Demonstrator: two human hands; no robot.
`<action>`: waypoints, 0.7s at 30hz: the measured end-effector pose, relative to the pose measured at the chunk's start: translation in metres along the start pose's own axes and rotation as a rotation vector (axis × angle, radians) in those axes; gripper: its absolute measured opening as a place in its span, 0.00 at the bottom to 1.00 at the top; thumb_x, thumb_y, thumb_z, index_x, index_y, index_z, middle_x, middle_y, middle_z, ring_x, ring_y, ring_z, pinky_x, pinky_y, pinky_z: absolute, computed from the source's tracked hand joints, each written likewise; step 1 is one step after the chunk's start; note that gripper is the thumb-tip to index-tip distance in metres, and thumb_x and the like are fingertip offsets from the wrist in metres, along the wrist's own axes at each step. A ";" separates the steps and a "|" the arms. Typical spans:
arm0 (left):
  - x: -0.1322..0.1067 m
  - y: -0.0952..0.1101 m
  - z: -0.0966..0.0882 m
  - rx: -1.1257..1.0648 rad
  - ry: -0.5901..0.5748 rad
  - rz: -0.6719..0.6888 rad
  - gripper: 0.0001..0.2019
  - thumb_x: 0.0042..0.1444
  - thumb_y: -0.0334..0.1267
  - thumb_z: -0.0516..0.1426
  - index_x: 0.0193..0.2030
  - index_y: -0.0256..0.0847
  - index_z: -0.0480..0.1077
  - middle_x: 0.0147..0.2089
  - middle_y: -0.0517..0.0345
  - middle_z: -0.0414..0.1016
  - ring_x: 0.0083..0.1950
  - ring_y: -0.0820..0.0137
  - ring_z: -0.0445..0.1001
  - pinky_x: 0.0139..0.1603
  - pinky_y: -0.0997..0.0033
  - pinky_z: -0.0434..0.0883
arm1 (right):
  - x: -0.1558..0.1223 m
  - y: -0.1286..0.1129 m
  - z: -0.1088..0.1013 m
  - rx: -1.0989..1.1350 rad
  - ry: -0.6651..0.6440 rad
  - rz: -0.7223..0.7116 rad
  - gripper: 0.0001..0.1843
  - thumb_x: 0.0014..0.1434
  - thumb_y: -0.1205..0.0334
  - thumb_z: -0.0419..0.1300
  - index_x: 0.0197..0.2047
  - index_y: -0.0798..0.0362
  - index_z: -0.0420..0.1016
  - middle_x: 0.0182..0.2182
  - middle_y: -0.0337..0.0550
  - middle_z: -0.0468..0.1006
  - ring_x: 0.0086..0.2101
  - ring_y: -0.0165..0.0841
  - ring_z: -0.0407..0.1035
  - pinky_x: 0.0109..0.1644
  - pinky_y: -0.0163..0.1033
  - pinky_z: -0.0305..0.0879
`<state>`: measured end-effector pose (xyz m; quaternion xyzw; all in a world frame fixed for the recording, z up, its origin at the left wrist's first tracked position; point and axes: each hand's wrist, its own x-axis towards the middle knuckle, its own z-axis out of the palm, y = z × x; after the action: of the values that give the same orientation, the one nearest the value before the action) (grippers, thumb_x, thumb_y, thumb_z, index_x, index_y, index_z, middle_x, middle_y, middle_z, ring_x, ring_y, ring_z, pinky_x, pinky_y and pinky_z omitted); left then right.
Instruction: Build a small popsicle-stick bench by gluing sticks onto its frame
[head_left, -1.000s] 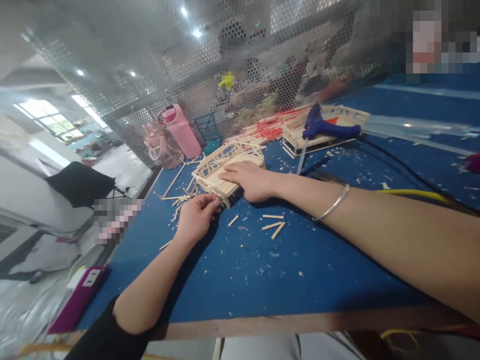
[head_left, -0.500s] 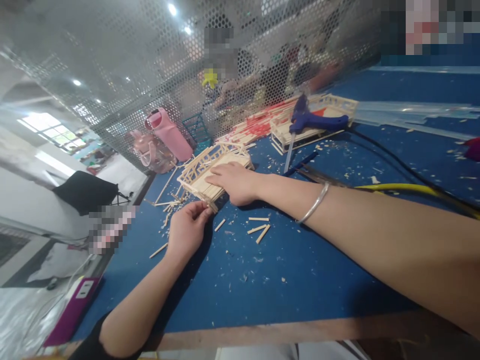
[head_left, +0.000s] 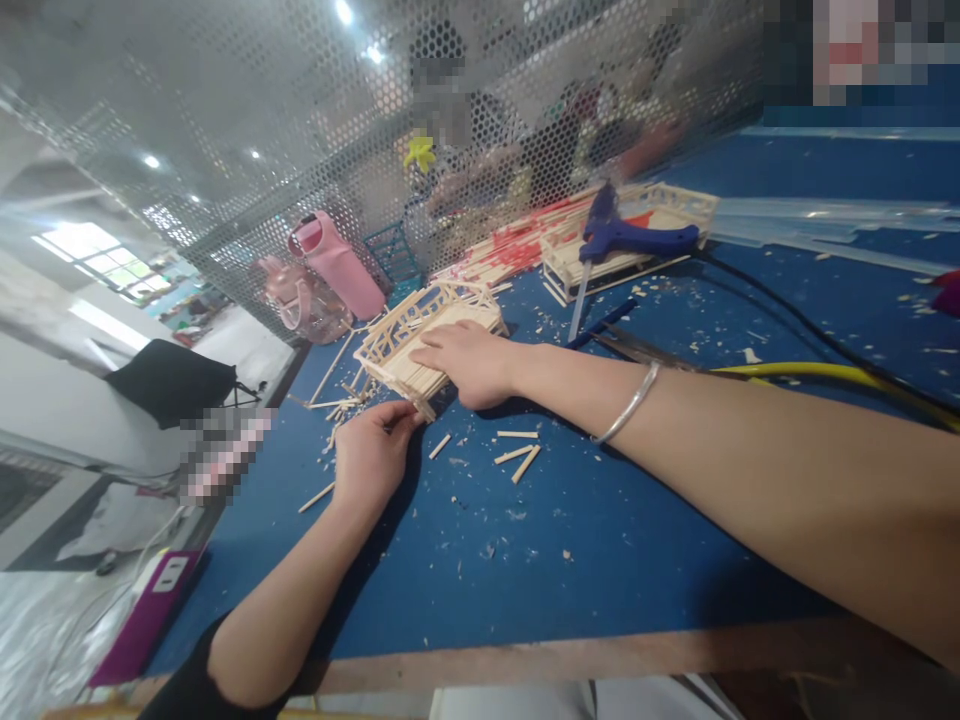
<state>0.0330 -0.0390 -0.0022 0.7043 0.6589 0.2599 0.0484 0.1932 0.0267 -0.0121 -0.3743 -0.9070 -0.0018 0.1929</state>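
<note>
A small wooden stick model point(head_left: 420, 330), shaped like a railed platform, sits on the blue table point(head_left: 585, 540). My right hand point(head_left: 469, 362) lies flat on its near end with the fingers stretched out, pressing it down. My left hand point(head_left: 371, 455) is curled just below the model's near corner, its fingertips pinched at a thin wooden stick point(head_left: 422, 408) that juts from that corner. A silver bangle point(head_left: 628, 404) circles my right forearm.
Loose short sticks point(head_left: 517, 456) and wood chips lie near my hands. A blue glue gun point(head_left: 626, 240) rests on a second stick model point(head_left: 637, 235) farther back. Pink bottles point(head_left: 330, 270) stand by the perforated metal screen point(head_left: 300, 130). Black and yellow cables point(head_left: 817, 372) run right.
My left hand has slid slightly down and left at the model's corner. My right hand stays flat on the model. The view shifted a little.
</note>
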 end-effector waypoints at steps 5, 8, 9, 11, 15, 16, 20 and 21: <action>0.000 -0.002 0.003 -0.014 0.013 0.040 0.06 0.48 0.36 0.58 0.31 0.47 0.78 0.32 0.65 0.80 0.33 0.67 0.75 0.37 0.72 0.69 | 0.000 -0.001 -0.002 0.000 -0.020 0.015 0.37 0.44 0.70 0.58 0.61 0.55 0.61 0.59 0.54 0.62 0.57 0.47 0.56 0.59 0.52 0.52; 0.000 -0.003 0.004 -0.015 0.007 0.050 0.06 0.46 0.36 0.60 0.31 0.47 0.77 0.31 0.65 0.80 0.32 0.68 0.75 0.36 0.72 0.69 | -0.001 -0.002 -0.003 0.011 -0.027 0.014 0.37 0.44 0.70 0.58 0.61 0.56 0.61 0.59 0.55 0.62 0.58 0.48 0.56 0.59 0.53 0.51; 0.000 -0.004 0.004 -0.014 0.008 0.050 0.06 0.46 0.36 0.60 0.31 0.47 0.78 0.31 0.65 0.80 0.31 0.68 0.75 0.36 0.72 0.69 | -0.001 -0.002 -0.004 0.009 -0.030 0.014 0.37 0.44 0.71 0.58 0.61 0.56 0.61 0.59 0.55 0.62 0.58 0.49 0.55 0.59 0.53 0.51; 0.001 -0.004 0.004 -0.010 0.014 0.051 0.05 0.46 0.36 0.60 0.31 0.47 0.78 0.31 0.65 0.80 0.32 0.68 0.75 0.37 0.72 0.70 | -0.001 -0.002 -0.004 -0.001 -0.035 0.011 0.37 0.44 0.70 0.58 0.61 0.56 0.61 0.59 0.55 0.61 0.58 0.48 0.55 0.59 0.53 0.51; 0.002 -0.005 0.002 0.011 0.009 0.041 0.03 0.45 0.39 0.61 0.27 0.46 0.77 0.30 0.63 0.80 0.31 0.67 0.75 0.36 0.71 0.69 | -0.001 -0.003 -0.003 -0.022 -0.033 0.009 0.37 0.44 0.71 0.58 0.61 0.55 0.60 0.59 0.54 0.62 0.58 0.47 0.55 0.59 0.52 0.51; 0.003 -0.005 0.001 0.018 0.005 0.037 0.03 0.45 0.39 0.61 0.27 0.46 0.77 0.29 0.63 0.80 0.31 0.67 0.75 0.35 0.71 0.69 | -0.001 -0.003 -0.003 -0.025 -0.036 0.011 0.38 0.44 0.71 0.58 0.61 0.55 0.60 0.59 0.55 0.61 0.58 0.47 0.55 0.59 0.52 0.51; 0.003 -0.004 0.001 0.033 -0.005 0.031 0.04 0.45 0.39 0.61 0.28 0.45 0.78 0.30 0.61 0.80 0.30 0.68 0.75 0.34 0.72 0.69 | 0.000 -0.001 -0.002 -0.001 -0.042 0.018 0.39 0.43 0.72 0.58 0.61 0.57 0.59 0.61 0.55 0.60 0.58 0.47 0.55 0.59 0.51 0.51; 0.003 -0.004 0.001 0.032 -0.010 0.031 0.05 0.46 0.40 0.61 0.28 0.45 0.78 0.30 0.61 0.80 0.30 0.68 0.75 0.34 0.71 0.69 | 0.001 0.000 -0.004 0.020 -0.026 0.013 0.39 0.43 0.73 0.57 0.61 0.57 0.60 0.60 0.55 0.61 0.58 0.46 0.56 0.59 0.50 0.52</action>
<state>0.0293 -0.0356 -0.0040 0.7164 0.6517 0.2465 0.0364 0.1938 0.0265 -0.0083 -0.3783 -0.9069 0.0134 0.1849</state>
